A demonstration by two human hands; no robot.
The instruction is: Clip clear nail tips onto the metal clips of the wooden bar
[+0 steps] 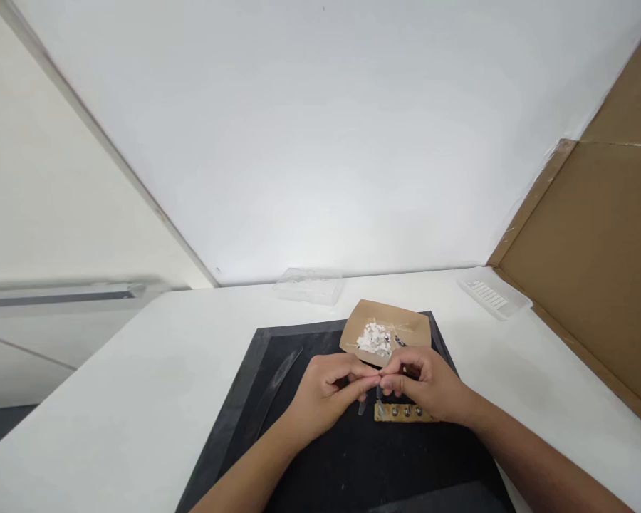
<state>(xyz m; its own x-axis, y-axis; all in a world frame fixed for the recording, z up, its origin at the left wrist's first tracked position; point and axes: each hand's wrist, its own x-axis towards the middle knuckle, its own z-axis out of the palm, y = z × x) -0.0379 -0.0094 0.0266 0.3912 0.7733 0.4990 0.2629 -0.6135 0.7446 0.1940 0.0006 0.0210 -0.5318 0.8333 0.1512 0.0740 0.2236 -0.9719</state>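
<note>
Both my hands meet over a black mat (299, 456) in the lower middle. My left hand (328, 395) and my right hand (427, 388) have their fingers curled, and the fingertips pinch together on a small piece I cannot make out. Just below the fingertips lies a narrow tan circuit strip (403, 412) with several round parts on it. A small grey tool tip (362, 407) shows beneath the fingers. Behind the hands, a brown paper tray (406, 324) holds a heap of small white pieces (374, 338).
A dark flat blade-like tool (278, 385) lies on the mat's left part. Two clear plastic boxes stand at the back of the white table: one at the middle (310, 285), one at the right (494, 296). A cardboard panel (598, 271) walls the right side.
</note>
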